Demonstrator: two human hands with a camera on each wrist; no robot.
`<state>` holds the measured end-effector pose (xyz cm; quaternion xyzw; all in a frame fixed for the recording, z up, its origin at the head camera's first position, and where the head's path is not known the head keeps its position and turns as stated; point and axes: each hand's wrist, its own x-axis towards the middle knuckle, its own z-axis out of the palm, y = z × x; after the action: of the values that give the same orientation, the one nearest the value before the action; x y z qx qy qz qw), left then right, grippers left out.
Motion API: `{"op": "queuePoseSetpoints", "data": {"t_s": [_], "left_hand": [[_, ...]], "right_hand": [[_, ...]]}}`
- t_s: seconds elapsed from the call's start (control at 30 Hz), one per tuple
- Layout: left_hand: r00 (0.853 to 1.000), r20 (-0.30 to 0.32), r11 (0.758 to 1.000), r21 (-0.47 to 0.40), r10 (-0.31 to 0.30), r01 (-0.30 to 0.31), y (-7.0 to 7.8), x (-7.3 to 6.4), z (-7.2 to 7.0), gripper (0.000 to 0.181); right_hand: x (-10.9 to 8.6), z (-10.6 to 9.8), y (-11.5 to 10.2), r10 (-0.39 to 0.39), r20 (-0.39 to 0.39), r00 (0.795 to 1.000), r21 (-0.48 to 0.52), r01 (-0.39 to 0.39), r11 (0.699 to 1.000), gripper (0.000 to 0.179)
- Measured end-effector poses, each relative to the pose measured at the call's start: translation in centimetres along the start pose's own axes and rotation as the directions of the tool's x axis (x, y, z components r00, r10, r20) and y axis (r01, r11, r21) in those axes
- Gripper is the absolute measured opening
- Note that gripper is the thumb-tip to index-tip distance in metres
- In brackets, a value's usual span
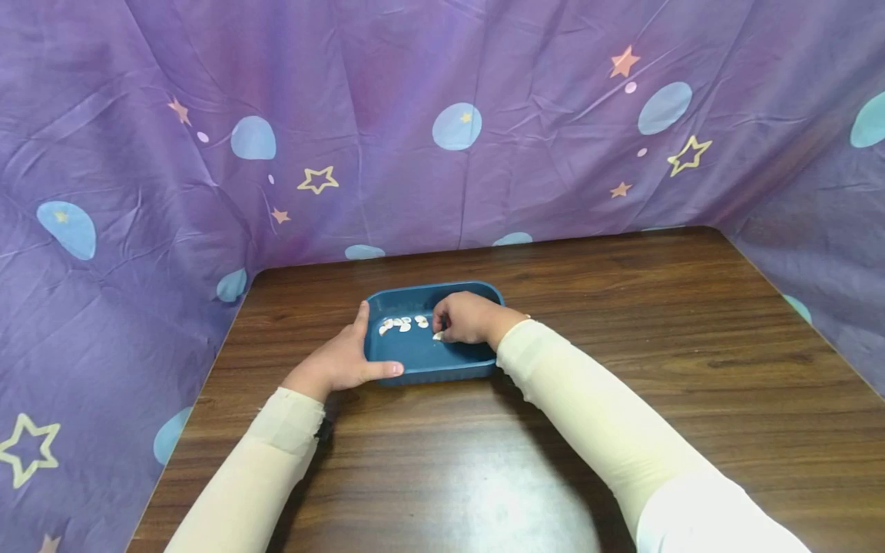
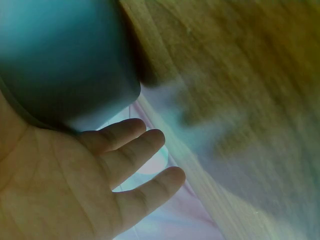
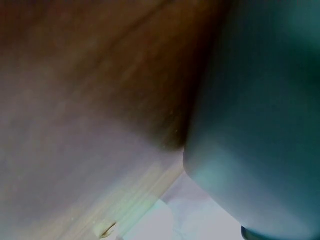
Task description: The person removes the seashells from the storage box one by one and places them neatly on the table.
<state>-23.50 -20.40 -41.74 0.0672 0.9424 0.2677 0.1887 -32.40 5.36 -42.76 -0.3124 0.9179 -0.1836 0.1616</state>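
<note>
A blue rectangular tray (image 1: pixel 435 376) sits on the wooden table. Several small white shell-like pieces (image 1: pixel 397 323) lie loosely grouped in its left half. My left hand (image 1: pixel 342 361) rests against the tray's left end, thumb stretched along the front rim. The left wrist view shows the palm by the tray wall (image 2: pixel 75 65) and three fingers (image 2: pixel 135 155) extended past it. Inside the tray's right half, my right hand (image 1: pixel 470 316) bends its fingers down and pinches a small white piece (image 1: pixel 438 336). The right wrist view shows only the tray's outer wall (image 3: pixel 260 125), not the hand.
The brown wooden table (image 1: pixel 664 322) extends around the tray, widest to the right. Behind it and along both sides hangs a purple curtain (image 1: pixel 387 100) with stars and blue spots. Pale sleeves (image 1: pixel 574 407) cover both forearms.
</note>
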Motion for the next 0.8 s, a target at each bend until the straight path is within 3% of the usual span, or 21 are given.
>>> {"op": "queuePoseSetpoints", "data": {"t_s": [0.33, 0.8], "left_hand": [[1.000, -0.003, 1.000, -0.005, 0.022, -0.022, 0.2, 0.0, 0.0, 0.137], [1.000, -0.007, 1.000, -0.015, 0.019, -0.019, 0.1, 0.0, 0.2, 0.139]], "right_hand": [[-0.3, -0.2, 0.0, -0.035, -0.033, 0.999, 0.018, 0.036, 0.999, 0.006], [-1.6, -2.1, -0.5, -0.083, -0.196, 0.977, 0.206, 0.123, 0.971, 0.006]]}}
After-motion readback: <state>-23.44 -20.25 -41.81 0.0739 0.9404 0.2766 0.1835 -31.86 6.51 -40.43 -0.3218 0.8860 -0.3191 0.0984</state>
